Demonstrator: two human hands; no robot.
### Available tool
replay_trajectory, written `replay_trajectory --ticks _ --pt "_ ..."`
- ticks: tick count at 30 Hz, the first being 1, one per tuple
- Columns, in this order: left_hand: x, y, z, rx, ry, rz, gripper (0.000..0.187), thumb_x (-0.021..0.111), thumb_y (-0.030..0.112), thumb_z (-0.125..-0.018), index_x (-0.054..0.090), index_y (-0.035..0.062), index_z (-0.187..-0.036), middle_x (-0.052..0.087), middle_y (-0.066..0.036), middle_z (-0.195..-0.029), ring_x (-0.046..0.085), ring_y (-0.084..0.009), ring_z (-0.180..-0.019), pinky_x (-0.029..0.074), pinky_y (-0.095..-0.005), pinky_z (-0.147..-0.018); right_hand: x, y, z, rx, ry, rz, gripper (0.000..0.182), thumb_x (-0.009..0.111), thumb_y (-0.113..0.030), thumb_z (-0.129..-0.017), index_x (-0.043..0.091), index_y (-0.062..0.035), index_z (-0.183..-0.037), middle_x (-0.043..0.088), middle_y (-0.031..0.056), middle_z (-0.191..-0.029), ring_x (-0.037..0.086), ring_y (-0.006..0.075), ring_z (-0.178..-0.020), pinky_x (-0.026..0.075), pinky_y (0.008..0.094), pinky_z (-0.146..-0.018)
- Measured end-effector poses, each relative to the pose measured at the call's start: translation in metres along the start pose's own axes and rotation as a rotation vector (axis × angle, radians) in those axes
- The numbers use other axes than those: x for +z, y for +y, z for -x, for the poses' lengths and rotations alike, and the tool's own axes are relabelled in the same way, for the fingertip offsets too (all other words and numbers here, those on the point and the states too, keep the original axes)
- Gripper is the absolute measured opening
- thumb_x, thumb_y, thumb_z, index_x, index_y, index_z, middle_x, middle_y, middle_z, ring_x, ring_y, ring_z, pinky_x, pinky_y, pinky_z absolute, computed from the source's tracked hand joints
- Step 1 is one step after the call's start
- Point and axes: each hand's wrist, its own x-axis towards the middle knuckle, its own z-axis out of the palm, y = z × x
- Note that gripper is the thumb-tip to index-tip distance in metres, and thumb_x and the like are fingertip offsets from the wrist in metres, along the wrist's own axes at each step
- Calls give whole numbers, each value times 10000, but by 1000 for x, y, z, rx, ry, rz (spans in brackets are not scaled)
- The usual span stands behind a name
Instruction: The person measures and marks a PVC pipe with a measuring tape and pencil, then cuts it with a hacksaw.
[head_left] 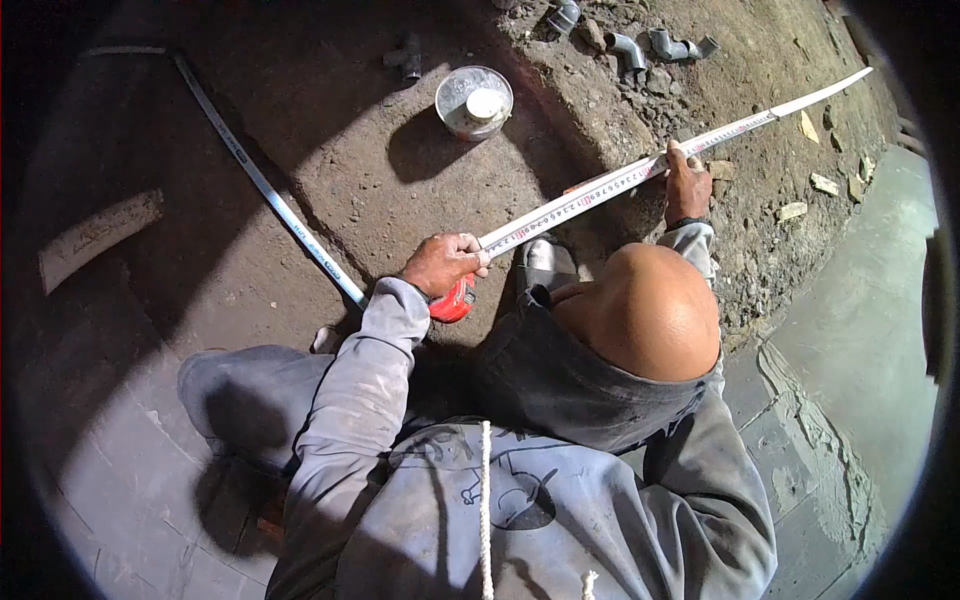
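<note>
My left hand (445, 265) is closed round the near end of a white pipe (825, 92) and the blade of a tape measure (575, 207). The tape's red case (455, 300) shows just below that hand, partly hidden by it. The numbered blade lies along the pipe, and both slant up to the right over the soil. Further along, my right hand (688, 185) pinches the pipe and blade together, thumb on top. Past this hand the pipe runs on to its far tip at the upper right.
A clear tub (475, 103) with a white round thing in it stands on the dirt. Grey pipe elbows (627, 52) and a tee fitting (405, 58) lie at the top. Another printed pipe (240, 155) runs along the left. Grey flooring (790, 470) borders the soil at the right.
</note>
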Motion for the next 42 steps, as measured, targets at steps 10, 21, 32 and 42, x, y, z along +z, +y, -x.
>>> replay_trajectory --ticks 10,21,32,42 --pt "-2 -3 -2 -23 -22 13 235 603 216 -849 640 0 -934 680 -86 -827 635 -139 -801 476 -276 -760 -3 -13 5 28 -62 -12 394 658 -375 -800 649 18 -829 575 27 -673 465 120 -576 364 277 -537" --pt "-5 -5 -2 1 13 -116 250 692 238 -769 661 11 -872 645 -63 -778 589 -117 -722 451 -259 -671 -3 3 -8 41 -60 -9 347 659 -315 -814 637 31 -798 577 27 -670 486 111 -576 364 259 -521" --pt "-6 -2 0 58 8 -151 239 607 259 -809 678 34 -847 649 -66 -780 593 -141 -742 450 -284 -694 -5 -15 5 11 -29 -9 386 664 -341 -792 628 37 -725 592 74 -615 515 164 -540 395 328 -516" --pt "-6 -4 -2 121 -17 -180 217 548 205 -868 631 5 -848 670 -68 -783 592 -115 -700 467 -268 -672 -3 -5 -1 -27 25 76 373 647 -342 -810 631 25 -744 558 25 -609 480 122 -549 368 308 -512"
